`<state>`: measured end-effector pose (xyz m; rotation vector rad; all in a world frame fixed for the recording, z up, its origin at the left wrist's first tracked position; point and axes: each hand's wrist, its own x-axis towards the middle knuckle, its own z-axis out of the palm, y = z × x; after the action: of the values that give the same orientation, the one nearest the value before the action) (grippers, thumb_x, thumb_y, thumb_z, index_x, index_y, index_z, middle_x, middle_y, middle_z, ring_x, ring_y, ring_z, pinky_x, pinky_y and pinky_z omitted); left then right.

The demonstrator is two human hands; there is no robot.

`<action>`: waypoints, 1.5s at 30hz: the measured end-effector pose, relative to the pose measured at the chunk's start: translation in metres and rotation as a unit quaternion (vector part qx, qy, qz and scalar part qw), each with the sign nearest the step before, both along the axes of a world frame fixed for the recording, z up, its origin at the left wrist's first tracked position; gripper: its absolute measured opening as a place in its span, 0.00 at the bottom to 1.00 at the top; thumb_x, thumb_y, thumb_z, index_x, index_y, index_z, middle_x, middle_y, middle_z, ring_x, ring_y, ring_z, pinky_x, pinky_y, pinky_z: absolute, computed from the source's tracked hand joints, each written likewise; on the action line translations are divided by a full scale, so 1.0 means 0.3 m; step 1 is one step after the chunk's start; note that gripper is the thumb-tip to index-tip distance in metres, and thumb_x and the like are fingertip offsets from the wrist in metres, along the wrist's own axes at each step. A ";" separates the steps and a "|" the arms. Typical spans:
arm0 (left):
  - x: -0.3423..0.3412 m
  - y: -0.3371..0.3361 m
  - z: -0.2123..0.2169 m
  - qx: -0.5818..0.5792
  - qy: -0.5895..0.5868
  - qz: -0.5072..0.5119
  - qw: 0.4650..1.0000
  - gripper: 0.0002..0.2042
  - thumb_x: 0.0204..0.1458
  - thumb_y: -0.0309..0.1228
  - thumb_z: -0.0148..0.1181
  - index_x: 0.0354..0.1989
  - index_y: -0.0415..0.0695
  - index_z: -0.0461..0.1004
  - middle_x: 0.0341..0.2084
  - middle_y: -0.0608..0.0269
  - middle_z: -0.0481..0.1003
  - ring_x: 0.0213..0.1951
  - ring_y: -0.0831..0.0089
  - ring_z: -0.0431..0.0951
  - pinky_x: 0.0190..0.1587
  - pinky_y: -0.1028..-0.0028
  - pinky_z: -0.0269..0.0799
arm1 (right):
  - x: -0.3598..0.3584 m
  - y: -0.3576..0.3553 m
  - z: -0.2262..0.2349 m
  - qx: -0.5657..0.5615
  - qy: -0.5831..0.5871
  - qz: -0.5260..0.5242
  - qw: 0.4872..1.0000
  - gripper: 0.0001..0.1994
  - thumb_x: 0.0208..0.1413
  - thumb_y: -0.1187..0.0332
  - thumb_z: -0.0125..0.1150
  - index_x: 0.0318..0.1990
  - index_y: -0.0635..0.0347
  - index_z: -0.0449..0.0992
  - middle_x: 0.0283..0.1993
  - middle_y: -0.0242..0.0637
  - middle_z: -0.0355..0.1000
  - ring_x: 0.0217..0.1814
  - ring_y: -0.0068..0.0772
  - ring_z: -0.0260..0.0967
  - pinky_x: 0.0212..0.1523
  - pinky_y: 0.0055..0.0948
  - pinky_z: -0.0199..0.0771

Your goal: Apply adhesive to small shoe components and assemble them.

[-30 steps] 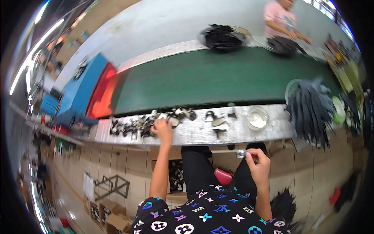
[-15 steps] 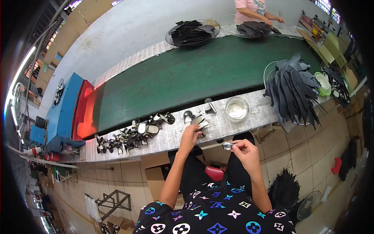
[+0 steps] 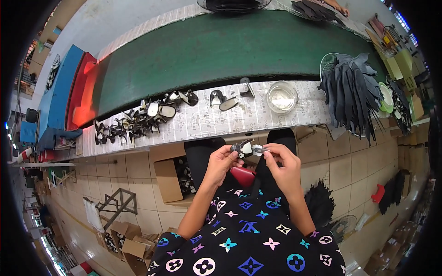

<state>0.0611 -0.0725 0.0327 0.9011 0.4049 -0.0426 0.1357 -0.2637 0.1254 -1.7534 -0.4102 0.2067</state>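
Note:
My left hand (image 3: 220,163) grips a small black curved shoe part (image 3: 244,148) with a white inner face, held above my lap in front of the table edge. Against its right end, the fingers of my right hand (image 3: 284,162) pinch a small grey tool (image 3: 259,150) with a whitish end; its exact kind is unclear. On the table beyond lie another black curved part with white inside (image 3: 216,97) and an oval pale-faced pad (image 3: 228,104). A dark upright piece on a flat base (image 3: 247,87) stands beside a clear round bowl (image 3: 282,97).
A heap of black-and-white shoe parts (image 3: 152,110) covers the table's left. Behind runs a green conveyor belt (image 3: 221,46), ending at a blue and red machine (image 3: 69,92). Dark strips (image 3: 350,92) hang from a basket at right. Below stands an open carton (image 3: 168,179).
My left hand has come back from the table and now holds the black shoe part before me. My right hand has moved left with its tool to meet it. The view has tipped downward.

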 end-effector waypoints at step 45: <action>-0.051 -0.044 0.075 0.045 0.011 0.008 0.999 0.10 0.60 0.29 0.59 0.46 0.37 0.72 0.34 0.62 0.78 0.32 0.77 0.80 0.37 0.78 0.79 | 0.000 0.058 0.015 -0.112 -0.137 0.108 0.978 0.05 0.55 0.79 0.60 0.39 0.68 0.72 0.42 0.44 0.74 0.34 0.39 0.74 0.34 0.30 0.75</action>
<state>0.0458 -0.0859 0.0552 0.9874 0.4366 -0.0197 0.1357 -0.2465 0.1298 -1.9659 -0.8065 0.1696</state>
